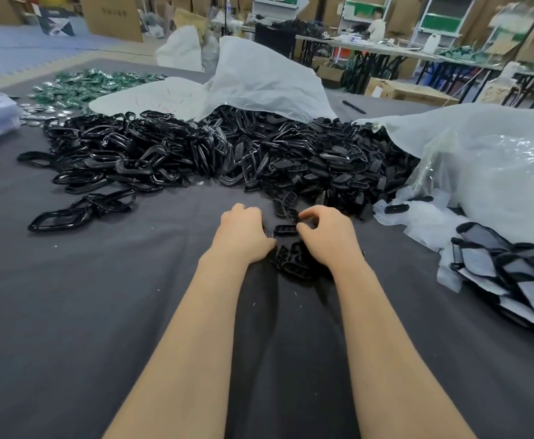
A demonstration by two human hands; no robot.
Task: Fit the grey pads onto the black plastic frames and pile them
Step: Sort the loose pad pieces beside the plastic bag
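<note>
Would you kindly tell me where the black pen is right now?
Head view, right of centre: the black pen lies on the grey table beyond the black frame pile.

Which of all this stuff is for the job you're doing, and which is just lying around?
For the job: the small black frame pinched by the right hand, the left hand beside it, the heap of black frames, the grey pads.
Just lying about: the green packets, the silver discs, the pen, the white sack.
</note>
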